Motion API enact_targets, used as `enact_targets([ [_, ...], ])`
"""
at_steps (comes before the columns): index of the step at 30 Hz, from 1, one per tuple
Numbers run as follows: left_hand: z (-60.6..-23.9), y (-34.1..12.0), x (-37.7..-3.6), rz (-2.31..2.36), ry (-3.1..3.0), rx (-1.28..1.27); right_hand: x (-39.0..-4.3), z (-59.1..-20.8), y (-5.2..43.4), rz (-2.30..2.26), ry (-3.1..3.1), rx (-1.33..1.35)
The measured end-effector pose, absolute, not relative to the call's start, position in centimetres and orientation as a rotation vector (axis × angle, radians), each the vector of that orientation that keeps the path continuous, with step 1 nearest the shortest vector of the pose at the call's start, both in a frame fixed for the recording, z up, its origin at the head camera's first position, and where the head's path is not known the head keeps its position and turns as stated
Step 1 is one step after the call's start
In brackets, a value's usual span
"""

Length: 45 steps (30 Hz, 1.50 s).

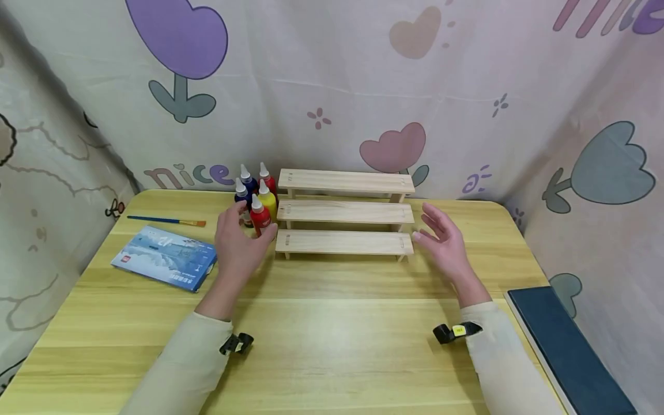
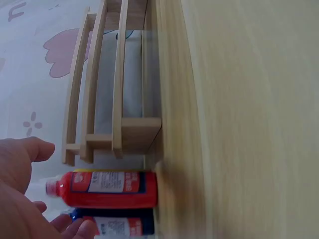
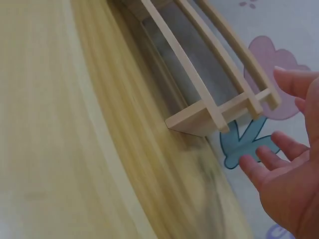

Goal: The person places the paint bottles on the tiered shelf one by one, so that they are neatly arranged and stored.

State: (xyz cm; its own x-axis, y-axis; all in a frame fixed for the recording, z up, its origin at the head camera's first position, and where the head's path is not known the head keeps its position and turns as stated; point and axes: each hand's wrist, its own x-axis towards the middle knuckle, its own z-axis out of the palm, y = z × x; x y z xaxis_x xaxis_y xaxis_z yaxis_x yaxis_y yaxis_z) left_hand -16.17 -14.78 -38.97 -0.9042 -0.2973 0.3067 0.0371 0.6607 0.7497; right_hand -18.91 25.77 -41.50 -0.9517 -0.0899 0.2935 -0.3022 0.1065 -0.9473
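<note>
A three-tiered wooden stand (image 1: 344, 212) stands at the back of the table. Against its left side are several paint bottles with white nozzle caps: a red paint bottle (image 1: 260, 217) in front, a yellow paint bottle (image 1: 268, 199), another red one behind, and blue paint bottles (image 1: 249, 181). My left hand (image 1: 238, 239) is at the front red bottle, thumb and fingers spread apart around its cap end without a visible grip; the left wrist view shows the red bottle (image 2: 107, 189) upright on the table. Beside the stand's right end, my right hand (image 1: 443, 242) holds nothing, its fingers spread.
To the left lie a blue paintbrush (image 1: 166, 220) and a blue picture-covered pad (image 1: 166, 256). A dark blue flat book or box (image 1: 565, 346) lies along the right edge. Patterned cloth (image 1: 311, 69) hangs behind the table and on both sides.
</note>
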Motion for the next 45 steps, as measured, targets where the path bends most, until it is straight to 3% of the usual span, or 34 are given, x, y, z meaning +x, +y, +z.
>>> enact_targets([
  [17,-41.5,-14.9,-18.0,-1.459,-2.359,0.410,-20.3,-43.3,24.2,2.290,-2.078,0.336],
  [45,-42.5,-15.9,-18.7,-1.521,-2.378,0.354,-20.6,-44.4,24.2,2.289,-2.082,0.350],
])
